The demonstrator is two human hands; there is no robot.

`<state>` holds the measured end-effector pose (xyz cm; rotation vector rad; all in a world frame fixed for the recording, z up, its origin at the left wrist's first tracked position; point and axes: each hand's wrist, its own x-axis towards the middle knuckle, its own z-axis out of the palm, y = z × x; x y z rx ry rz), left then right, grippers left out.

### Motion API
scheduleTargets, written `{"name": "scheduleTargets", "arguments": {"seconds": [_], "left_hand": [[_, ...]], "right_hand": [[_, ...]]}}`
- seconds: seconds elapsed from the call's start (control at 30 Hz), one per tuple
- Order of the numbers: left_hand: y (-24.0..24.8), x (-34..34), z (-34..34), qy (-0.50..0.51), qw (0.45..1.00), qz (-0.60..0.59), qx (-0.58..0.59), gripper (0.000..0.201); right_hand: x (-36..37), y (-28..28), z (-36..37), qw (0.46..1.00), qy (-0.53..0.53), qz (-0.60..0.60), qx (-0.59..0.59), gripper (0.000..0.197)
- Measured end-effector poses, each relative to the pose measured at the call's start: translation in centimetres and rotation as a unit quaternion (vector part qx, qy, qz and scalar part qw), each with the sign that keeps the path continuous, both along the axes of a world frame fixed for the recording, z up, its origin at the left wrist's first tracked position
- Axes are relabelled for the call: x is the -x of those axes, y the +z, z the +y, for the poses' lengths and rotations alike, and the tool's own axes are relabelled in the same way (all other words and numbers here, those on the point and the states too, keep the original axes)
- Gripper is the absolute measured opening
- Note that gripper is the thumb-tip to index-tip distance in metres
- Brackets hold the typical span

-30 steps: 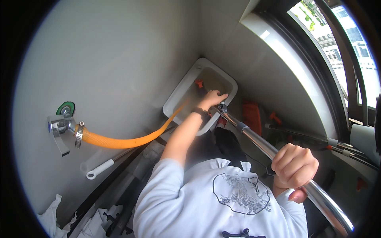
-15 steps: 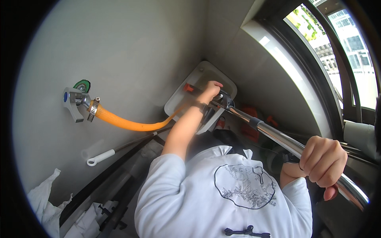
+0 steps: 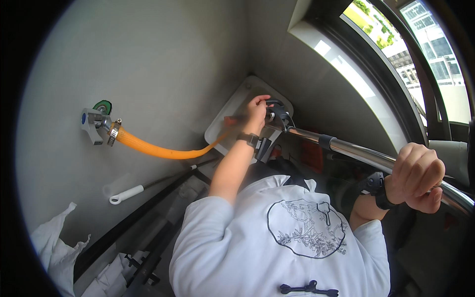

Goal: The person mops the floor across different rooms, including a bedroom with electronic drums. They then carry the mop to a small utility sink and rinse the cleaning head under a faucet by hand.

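Observation:
A mop with a chrome pole (image 3: 356, 150) slants from the lower right up to a white basin (image 3: 215, 133) in the corner. My left hand (image 3: 256, 110) reaches over the basin, fingers closed on the dark curved lever (image 3: 278, 105) at the mop's head. An orange end piece (image 3: 230, 120) of the head shows beside my left wrist; the rest is hidden. On the right, my right hand (image 3: 420, 171) is wrapped around the pole. An orange hose (image 3: 168, 154) runs from the wall tap (image 3: 93, 126) into the basin.
A stick with a white handle (image 3: 127, 194) leans below the hose. White cloth or plastic (image 3: 59, 247) lies at lower left by dark rods (image 3: 153, 252). A window (image 3: 396, 54) and its ledge curve along the right. A red object (image 3: 312, 156) stands under the pole.
The pole and my right hand have risen, and my right wrist now shows. My left hand has moved slightly up with the mop's lever, and the head has tilted.

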<state>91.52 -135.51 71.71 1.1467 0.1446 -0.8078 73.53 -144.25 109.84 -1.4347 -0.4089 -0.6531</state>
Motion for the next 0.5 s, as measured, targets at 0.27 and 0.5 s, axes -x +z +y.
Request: {"name": "scheduleTargets", "arguments": {"seconds": [0.27, 0.5], "left_hand": [[0.6, -5.3, -0.2, -0.263, 0.939, 0.181, -0.127, 0.044], [0.9, -2.3, -0.7, -0.119, 0.952, -0.136, -0.246, 0.050]], "right_hand": [[-2.7, 0.3, -2.0, 0.930, 0.363, -0.001, 0.051, 0.037], [-0.7, -1.9, -2.3, 0.993, 0.112, -0.033, -0.012, 0.026]]}}
